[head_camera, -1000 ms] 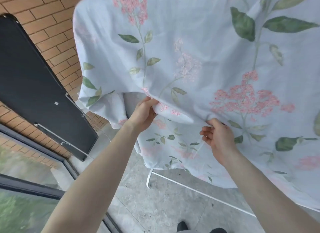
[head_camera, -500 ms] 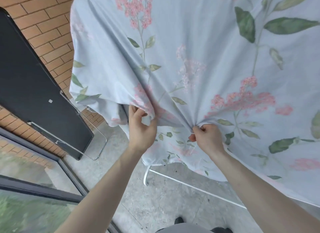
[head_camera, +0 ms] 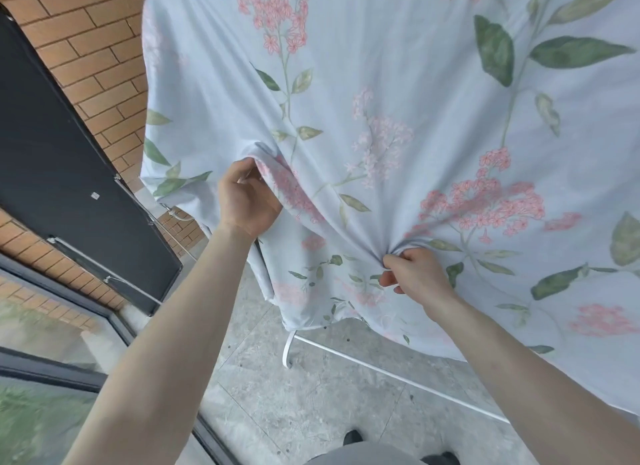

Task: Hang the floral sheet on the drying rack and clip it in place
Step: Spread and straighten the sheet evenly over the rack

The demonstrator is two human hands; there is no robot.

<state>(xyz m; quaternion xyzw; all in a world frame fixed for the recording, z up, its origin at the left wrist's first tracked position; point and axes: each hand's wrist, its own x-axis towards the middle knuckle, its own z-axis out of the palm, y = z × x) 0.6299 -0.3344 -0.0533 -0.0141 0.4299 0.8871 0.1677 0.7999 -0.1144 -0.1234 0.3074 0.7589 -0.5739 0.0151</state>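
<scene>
The floral sheet (head_camera: 398,94), pale blue with pink blossoms and green leaves, hangs draped over the drying rack and fills the upper right of the view. Only the rack's white foot and lower bar (head_camera: 288,352) show beneath the cloth. My left hand (head_camera: 247,201) grips a fold near the sheet's left edge. My right hand (head_camera: 415,274) pinches a gathered bunch of fabric lower down, with creases radiating from it. No clips are in view.
A brick wall (head_camera: 90,38) stands at the left with a black panel (head_camera: 52,159) leaning on it, wire fittings along its edge. A dark window frame (head_camera: 114,329) runs below. Grey stone tiles (head_camera: 311,405) cover the floor. My dark shoes (head_camera: 353,438) show at the bottom.
Both hands went from holding the lower edge loosely to gripping bunched fabric. The left hand shifted left and up along the edge; the right hand pulled the cloth down into tight folds.
</scene>
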